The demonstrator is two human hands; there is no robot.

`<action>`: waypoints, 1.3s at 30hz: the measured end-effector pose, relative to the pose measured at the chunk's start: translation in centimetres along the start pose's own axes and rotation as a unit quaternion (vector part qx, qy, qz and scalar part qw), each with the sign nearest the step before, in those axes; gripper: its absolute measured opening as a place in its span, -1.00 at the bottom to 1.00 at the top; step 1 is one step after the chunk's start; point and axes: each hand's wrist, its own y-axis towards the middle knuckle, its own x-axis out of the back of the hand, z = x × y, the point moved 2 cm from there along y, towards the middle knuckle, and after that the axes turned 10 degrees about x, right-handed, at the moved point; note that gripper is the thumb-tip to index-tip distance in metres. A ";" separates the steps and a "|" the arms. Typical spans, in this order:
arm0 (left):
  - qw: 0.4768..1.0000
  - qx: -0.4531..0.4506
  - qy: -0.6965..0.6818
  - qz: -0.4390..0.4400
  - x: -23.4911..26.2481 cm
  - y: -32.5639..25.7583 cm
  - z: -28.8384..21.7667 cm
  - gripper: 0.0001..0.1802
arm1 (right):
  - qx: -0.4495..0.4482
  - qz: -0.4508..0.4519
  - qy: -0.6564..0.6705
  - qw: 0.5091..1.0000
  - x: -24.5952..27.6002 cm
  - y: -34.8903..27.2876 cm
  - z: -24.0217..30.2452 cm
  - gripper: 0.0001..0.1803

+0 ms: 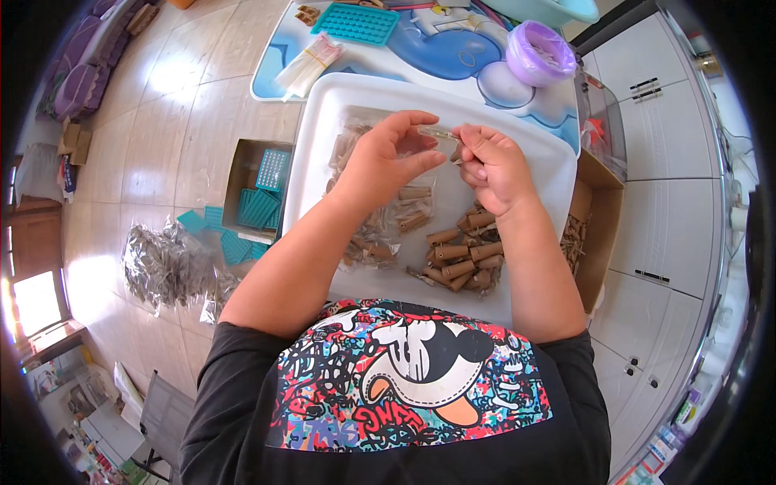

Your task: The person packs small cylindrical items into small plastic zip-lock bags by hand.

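Above a white tray [356,90], both my hands are raised close together. My right hand [495,166] pinches a slim, pale see-through piece [436,132] between thumb and finger; its exact kind is too small to tell. My left hand [392,158] faces it with thumb and fingers apart, the fingertips beside the piece's free end. Below my right hand lies a heap of loose brown tube-shaped pieces [462,257]. Under my left forearm and hand are brown pieces in clear bags [414,208], partly hidden by the arm.
Behind the tray are a teal mould tray [356,23], a banded bundle of clear bags [311,66] and a purple-lined tub [540,55]. Cardboard boxes flank it, the left [242,174] with teal trays, the right [594,242] with brown pieces. A silvery bagged heap [166,263] lies left.
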 end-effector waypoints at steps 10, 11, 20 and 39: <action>1.000 0.020 0.000 0.015 -0.1 -0.1 0.0 -0.76 | -0.004 0.001 -0.036 0.999 -0.8 -0.6 -0.2 -0.81; 0.999 0.033 -0.024 0.003 0.0 0.0 0.2 -0.78 | 0.027 0.000 -0.078 0.997 -1.1 -0.7 -0.2 -0.81; 0.935 0.228 -0.245 0.119 -0.8 -0.7 0.9 -0.81 | 0.120 -0.089 -0.096 0.984 -0.5 -0.5 0.0 -0.79; 0.933 0.233 -0.246 0.124 0.5 -0.3 0.7 -0.79 | 0.159 0.078 -0.322 0.930 -1.2 -0.9 0.1 -0.81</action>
